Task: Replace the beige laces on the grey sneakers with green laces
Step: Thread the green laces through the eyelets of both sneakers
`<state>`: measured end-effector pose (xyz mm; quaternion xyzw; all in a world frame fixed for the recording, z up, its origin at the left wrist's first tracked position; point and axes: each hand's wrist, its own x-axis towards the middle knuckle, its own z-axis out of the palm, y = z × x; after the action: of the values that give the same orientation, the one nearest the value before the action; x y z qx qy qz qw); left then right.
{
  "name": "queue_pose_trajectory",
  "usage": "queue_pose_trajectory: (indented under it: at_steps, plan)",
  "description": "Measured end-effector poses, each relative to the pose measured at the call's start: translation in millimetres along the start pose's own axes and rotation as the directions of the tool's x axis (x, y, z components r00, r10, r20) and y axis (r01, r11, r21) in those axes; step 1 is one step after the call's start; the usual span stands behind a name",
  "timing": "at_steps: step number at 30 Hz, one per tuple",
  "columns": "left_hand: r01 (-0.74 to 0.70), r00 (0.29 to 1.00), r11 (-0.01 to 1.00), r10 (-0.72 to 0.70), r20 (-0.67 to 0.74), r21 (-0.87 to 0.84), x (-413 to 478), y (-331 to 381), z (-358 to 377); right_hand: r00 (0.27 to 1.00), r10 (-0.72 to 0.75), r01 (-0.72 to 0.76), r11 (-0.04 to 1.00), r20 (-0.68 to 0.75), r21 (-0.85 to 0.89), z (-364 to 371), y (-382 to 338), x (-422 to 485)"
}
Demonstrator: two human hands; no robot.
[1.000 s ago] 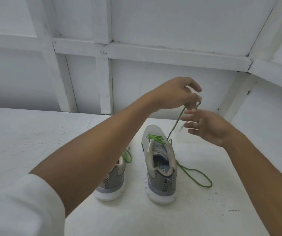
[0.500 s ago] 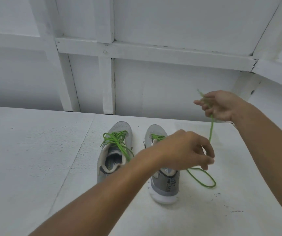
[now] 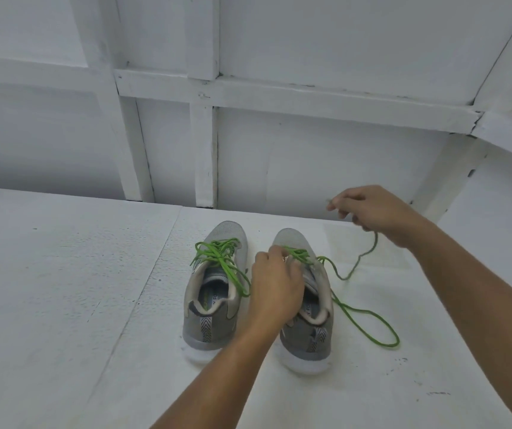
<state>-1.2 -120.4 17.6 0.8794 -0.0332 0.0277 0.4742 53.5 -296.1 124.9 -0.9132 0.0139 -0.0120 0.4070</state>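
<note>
Two grey sneakers stand side by side on the white table, toes pointing away from me. The left sneaker (image 3: pixel 214 292) carries a tied green lace (image 3: pixel 219 258). Over the tongue of the right sneaker (image 3: pixel 310 320) my left hand (image 3: pixel 275 289) curls, its fingertips at the green lacing near the toe. That shoe's green lace (image 3: pixel 369 320) trails in a loop on the table to its right, and another strand rises to my right hand (image 3: pixel 375 215), which pinches the lace end above the table's far edge.
The white table (image 3: pixel 63 305) ends at a white panelled wall (image 3: pixel 310 156) just behind the shoes. A seam runs across the tabletop left of the sneakers. A few dark specks mark the surface at the lower right.
My left hand has moved forward from above the heel down onto the right sneaker's lacing. My right hand has dropped lower with the lace end, and the strand now hangs slack.
</note>
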Motion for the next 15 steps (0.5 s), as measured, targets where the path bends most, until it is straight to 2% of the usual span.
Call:
queue_pose_trajectory:
  at_steps: [5,9,12,15]
  plan:
    - [-0.003,0.998,1.000,0.001,-0.070,-0.030,5.4,-14.7,10.8,0.993,-0.060,0.073,0.989,0.101,-0.130,50.8,6.4,-15.7]
    - [-0.006,0.991,0.988,-0.014,-0.130,-0.156,6.6,-21.5,15.9,0.992,-0.055,0.077,0.976,0.111,-0.202,79.0,18.5,-23.3]
    - [0.039,0.978,0.953,-0.097,-0.183,-0.300,5.4,-20.4,16.0,0.994,-0.049,0.072,0.970,0.102,-0.232,87.1,21.1,-24.4]
    - [0.117,0.963,0.888,-0.211,-0.168,-0.445,4.3,-17.0,14.8,0.992,-0.048,0.079,0.956,0.118,-0.282,91.9,22.5,-25.2]
